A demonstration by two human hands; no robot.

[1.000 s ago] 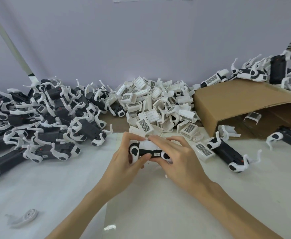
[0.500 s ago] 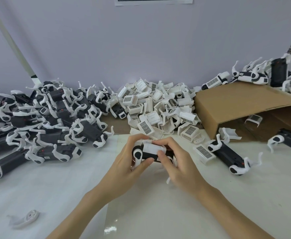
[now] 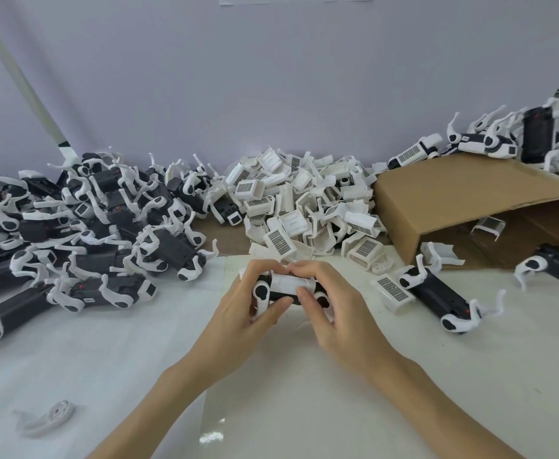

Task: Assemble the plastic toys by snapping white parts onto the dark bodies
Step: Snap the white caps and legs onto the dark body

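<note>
While the left hand and right hand both pinch the dark body over the table's middle, the white part should be squared, then pressed evenly until it seats.

We find bare table surface around and behind the hands. Forward, the white parts heap blocks passage; the dark bodies pile obstructs left, the cardboard box and a loose toy right.
</note>
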